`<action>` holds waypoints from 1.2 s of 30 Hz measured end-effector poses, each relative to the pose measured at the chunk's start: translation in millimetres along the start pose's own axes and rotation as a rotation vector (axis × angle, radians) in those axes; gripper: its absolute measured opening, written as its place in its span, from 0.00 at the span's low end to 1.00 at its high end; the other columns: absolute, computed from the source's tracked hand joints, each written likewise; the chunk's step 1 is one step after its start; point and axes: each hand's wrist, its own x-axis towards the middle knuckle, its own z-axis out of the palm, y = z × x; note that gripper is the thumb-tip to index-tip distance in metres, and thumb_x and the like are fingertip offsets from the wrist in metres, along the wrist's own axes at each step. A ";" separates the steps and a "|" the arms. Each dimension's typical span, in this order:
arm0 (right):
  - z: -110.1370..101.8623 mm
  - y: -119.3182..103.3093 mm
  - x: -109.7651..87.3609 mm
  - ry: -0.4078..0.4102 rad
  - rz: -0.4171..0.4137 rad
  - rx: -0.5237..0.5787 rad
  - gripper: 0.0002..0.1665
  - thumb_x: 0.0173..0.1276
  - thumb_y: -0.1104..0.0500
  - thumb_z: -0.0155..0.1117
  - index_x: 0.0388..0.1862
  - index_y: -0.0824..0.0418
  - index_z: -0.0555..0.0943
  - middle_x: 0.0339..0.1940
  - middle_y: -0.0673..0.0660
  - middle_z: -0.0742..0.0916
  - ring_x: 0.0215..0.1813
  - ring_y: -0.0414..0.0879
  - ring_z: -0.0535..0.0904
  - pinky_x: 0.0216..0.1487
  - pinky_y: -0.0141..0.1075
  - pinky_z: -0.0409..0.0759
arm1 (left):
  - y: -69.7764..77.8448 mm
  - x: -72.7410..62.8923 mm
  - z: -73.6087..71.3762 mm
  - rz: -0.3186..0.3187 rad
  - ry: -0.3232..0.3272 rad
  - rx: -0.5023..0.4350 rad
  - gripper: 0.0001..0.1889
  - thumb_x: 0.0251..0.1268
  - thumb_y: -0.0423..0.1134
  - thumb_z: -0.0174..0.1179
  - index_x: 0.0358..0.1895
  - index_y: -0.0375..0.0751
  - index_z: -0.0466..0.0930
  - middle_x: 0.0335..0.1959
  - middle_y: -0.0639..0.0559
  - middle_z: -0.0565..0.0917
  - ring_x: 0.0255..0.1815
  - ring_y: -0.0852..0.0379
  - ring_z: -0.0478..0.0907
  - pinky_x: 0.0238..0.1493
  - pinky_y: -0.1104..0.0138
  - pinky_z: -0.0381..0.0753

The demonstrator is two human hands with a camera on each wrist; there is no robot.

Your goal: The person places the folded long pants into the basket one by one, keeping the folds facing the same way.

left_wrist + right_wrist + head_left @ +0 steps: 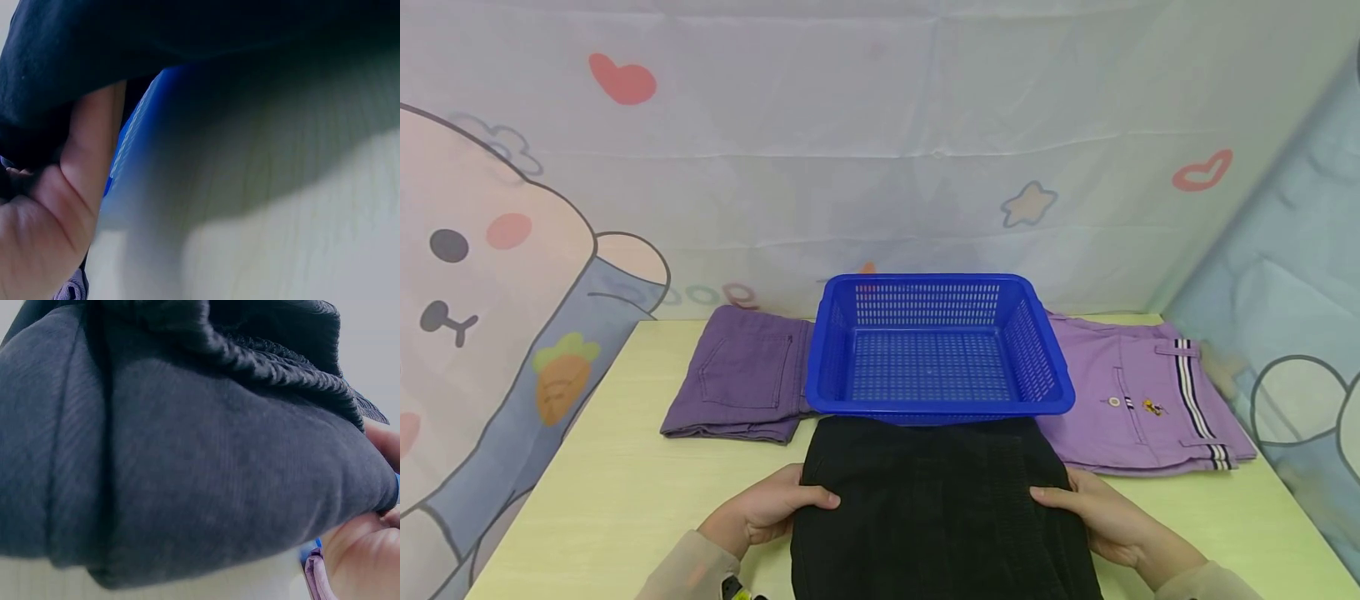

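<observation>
Both hands hold a folded black garment (936, 508) by its two sides, in front of the basket in the head view. At its left edge my left hand (767, 506) grips with the thumb on top and the other fingers underneath. My right hand (1108, 518) grips the right edge the same way. From the left wrist, dark cloth (156, 31) hangs over the hand and above the tabletop. Thick folded layers and a stitched edge of the black garment (219, 450) fill the right wrist view. The cloth hides most fingers.
A blue plastic basket (829, 350) with nothing in it stands behind the garment. Folded purple trousers (745, 371) lie left of it, folded lilac trousers (1090, 417) right of it. A printed curtain (850, 125) hangs behind the pale table (625, 500).
</observation>
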 end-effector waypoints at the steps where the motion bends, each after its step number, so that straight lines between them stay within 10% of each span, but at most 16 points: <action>1: 0.0 -0.1 -0.2 -0.002 -0.002 -0.001 0.15 0.76 0.63 0.41 0.59 0.61 0.66 0.54 0.55 0.84 0.54 0.50 0.81 0.54 0.44 0.80 | 0.0 -0.1 -0.1 0.001 -0.001 0.001 0.30 0.57 0.35 0.58 0.62 0.26 0.60 0.50 0.46 0.80 0.48 0.54 0.81 0.48 0.62 0.82; 36: 7.7 -10.4 -6.7 0.035 0.016 -0.019 0.16 0.76 0.62 0.42 0.60 0.60 0.65 0.55 0.54 0.83 0.55 0.49 0.81 0.55 0.45 0.79 | 8.2 -4.5 2.5 0.037 -0.019 -0.009 0.27 0.57 0.34 0.58 0.59 0.26 0.64 0.49 0.48 0.81 0.47 0.54 0.81 0.47 0.62 0.82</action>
